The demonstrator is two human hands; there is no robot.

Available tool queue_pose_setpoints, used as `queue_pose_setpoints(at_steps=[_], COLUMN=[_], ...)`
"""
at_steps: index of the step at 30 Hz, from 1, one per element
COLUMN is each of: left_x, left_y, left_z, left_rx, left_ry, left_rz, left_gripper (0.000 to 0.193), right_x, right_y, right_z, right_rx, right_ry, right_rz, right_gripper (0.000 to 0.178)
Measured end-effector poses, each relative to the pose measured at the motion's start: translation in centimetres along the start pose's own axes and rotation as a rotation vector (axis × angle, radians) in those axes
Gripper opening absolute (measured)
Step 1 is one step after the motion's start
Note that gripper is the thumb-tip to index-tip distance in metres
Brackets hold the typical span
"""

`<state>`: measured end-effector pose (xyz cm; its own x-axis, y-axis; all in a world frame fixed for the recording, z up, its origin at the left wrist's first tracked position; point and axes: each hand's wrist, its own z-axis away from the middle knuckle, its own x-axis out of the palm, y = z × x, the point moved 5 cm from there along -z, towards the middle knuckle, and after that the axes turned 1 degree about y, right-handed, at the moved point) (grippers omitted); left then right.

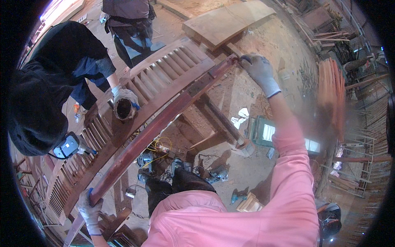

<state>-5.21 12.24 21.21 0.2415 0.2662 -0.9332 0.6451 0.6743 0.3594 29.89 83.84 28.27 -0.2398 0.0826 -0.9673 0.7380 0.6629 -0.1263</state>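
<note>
A long reddish-brown wooden beam (158, 119) lies slantwise in front of me, from lower left to upper right. My left hand (89, 210), in a pale work glove, is closed around its near left part. At the far right end, my right hand (258, 71), gloved too, has its fingers closed on the beam's tip. Just beyond the beam and alongside it lies a slatted wooden panel (164, 91). Over that panel a co-worker's gloved hand (125, 96) holds a round container with dark contents (124, 108).
The co-worker in dark clothes (45, 78) bends in from the left; another person (127, 24) stands behind. A broad wooden board (226, 22) lies at the back. Yellow cable (156, 145) and power tools (216, 174) are near my feet. Stacked timber (330, 96) stands right.
</note>
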Motion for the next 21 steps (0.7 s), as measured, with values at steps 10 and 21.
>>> queue_pose_setpoints(at_steps=[10,21], left_x=[-0.1,0.2], left_y=[0.5,-0.2], left_z=[-0.2,0.2], left_rx=[0.027,0.041], left_ry=[0.01,0.019], left_rz=[0.005,-0.005], left_gripper=[0.061,0.063], right_x=[0.7,0.5], right_y=[-2.8,-0.5], right_z=[1.6,-0.5], right_rx=[-0.137,-0.027], right_ry=[-0.056,0.034], right_rz=[-0.072,0.03], right_gripper=[0.032,0.027])
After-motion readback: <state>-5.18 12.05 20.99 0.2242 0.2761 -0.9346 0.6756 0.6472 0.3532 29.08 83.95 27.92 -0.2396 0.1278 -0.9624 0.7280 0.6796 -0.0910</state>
